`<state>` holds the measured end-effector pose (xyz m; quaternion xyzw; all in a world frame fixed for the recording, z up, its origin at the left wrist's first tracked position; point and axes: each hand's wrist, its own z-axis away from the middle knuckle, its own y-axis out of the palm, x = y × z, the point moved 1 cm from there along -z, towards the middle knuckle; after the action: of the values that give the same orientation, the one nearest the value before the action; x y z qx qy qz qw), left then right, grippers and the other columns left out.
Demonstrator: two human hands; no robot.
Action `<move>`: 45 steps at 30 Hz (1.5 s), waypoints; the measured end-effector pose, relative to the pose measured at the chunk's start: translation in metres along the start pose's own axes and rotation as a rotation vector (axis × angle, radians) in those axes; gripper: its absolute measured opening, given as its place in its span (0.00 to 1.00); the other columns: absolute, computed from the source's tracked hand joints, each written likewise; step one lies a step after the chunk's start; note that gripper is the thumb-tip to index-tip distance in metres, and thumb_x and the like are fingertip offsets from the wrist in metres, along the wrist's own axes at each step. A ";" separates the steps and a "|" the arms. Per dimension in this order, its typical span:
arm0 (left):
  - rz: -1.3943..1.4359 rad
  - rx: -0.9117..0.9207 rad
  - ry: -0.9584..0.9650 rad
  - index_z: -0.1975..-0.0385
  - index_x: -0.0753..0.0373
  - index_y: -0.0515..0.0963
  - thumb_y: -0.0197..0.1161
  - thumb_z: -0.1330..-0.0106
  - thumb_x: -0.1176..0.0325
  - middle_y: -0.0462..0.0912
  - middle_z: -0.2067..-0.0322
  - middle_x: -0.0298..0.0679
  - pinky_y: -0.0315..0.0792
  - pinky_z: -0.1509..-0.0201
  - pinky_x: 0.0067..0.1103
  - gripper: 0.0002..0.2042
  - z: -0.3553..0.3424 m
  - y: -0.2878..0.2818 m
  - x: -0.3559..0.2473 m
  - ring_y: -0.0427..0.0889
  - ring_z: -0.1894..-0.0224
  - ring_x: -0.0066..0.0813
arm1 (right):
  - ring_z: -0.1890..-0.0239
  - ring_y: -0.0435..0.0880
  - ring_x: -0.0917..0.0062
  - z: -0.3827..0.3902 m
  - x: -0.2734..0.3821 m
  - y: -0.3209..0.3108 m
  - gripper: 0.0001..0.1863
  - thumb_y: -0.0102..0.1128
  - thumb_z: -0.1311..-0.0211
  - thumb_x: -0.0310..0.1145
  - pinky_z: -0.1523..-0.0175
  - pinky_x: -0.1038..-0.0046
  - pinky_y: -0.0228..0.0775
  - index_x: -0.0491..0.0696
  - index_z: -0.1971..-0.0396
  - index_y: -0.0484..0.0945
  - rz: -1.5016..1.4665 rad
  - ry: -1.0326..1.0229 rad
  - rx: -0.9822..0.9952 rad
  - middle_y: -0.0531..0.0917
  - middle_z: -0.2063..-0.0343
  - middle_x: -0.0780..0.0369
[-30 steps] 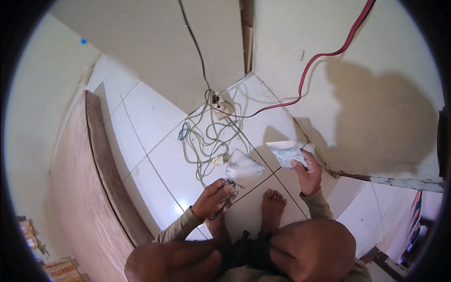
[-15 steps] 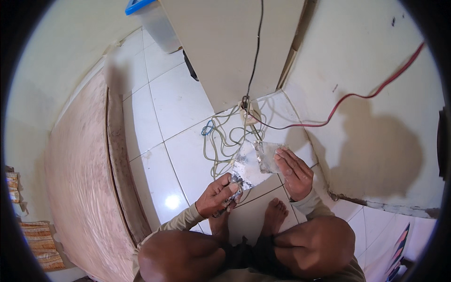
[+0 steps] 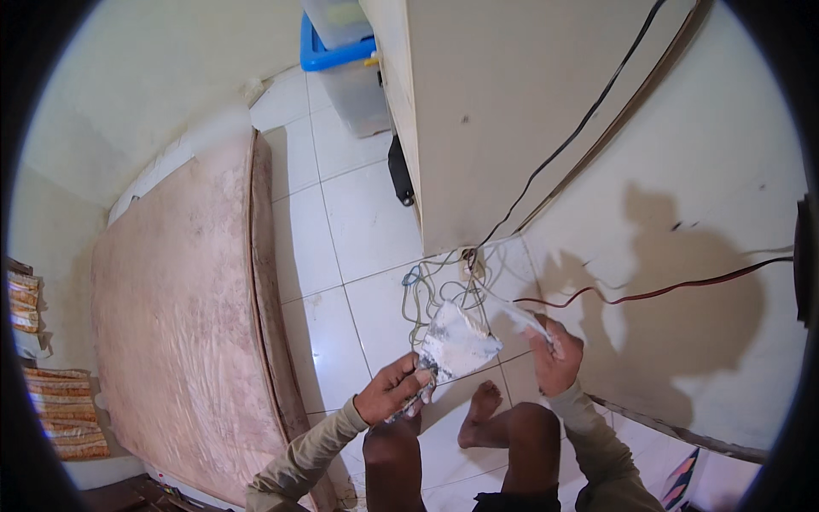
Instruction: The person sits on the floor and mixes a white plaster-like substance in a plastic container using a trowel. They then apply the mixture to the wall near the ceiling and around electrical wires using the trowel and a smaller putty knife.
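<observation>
My left hand point(image 3: 394, 391) is closed round the dark, smeared handle end of a wide putty knife point(image 3: 458, 343). Its broad metal blade is coated with white paste and tilts up over the floor. To the right, apart from it, my right hand point(image 3: 559, 357) pinches a thin, flat scraper point(image 3: 516, 314) that shows nearly edge-on, pale and slightly blurred. How its grip end is shaped is hidden by the fingers.
Beyond my hands, loose pale cable point(image 3: 415, 309) and a socket block point(image 3: 472, 266) lie by a tall beige cabinet point(image 3: 495, 128). A red cable point(image 3: 648, 292) runs along the right wall. A stained mattress point(image 3: 183, 316) stands left; a blue-lidded box point(image 3: 350, 98) is farther back.
My right hand has lifted its scraper off the putty knife's blade and moved right, turning it edge-on. The view has shifted, with my legs straighter. My left hand keeps its grip.
</observation>
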<state>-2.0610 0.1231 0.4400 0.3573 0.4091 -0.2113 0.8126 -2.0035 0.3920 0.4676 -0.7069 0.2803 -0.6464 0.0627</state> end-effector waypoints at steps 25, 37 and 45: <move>0.252 -0.011 0.100 0.57 0.66 0.69 0.48 0.28 0.67 0.77 0.72 0.38 0.67 0.74 0.17 0.09 0.176 0.156 -0.274 0.73 0.77 0.20 | 0.60 0.85 0.67 -0.017 0.295 -0.139 0.12 0.53 0.45 0.16 0.55 0.72 0.79 0.42 0.61 0.80 0.116 -0.109 -0.019 0.84 0.57 0.58; 0.202 -0.020 0.178 0.61 0.65 0.68 0.46 0.27 0.68 0.75 0.72 0.40 0.67 0.75 0.18 0.07 0.221 0.216 -0.352 0.72 0.78 0.22 | 0.58 0.85 0.67 -0.039 0.385 -0.195 0.18 0.57 0.50 0.16 0.54 0.73 0.79 0.46 0.57 0.80 0.155 -0.176 -0.020 0.84 0.59 0.59; 0.184 -0.008 0.197 0.61 0.64 0.68 0.47 0.27 0.68 0.74 0.72 0.38 0.66 0.75 0.17 0.07 0.232 0.249 -0.387 0.71 0.78 0.20 | 0.59 0.86 0.66 -0.044 0.408 -0.222 0.14 0.54 0.46 0.16 0.56 0.72 0.79 0.43 0.59 0.80 0.194 -0.298 0.009 0.85 0.61 0.58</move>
<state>-2.0063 0.1314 0.9528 0.4091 0.4533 -0.0980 0.7859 -1.9723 0.3948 0.9332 -0.7643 0.3321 -0.5264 0.1688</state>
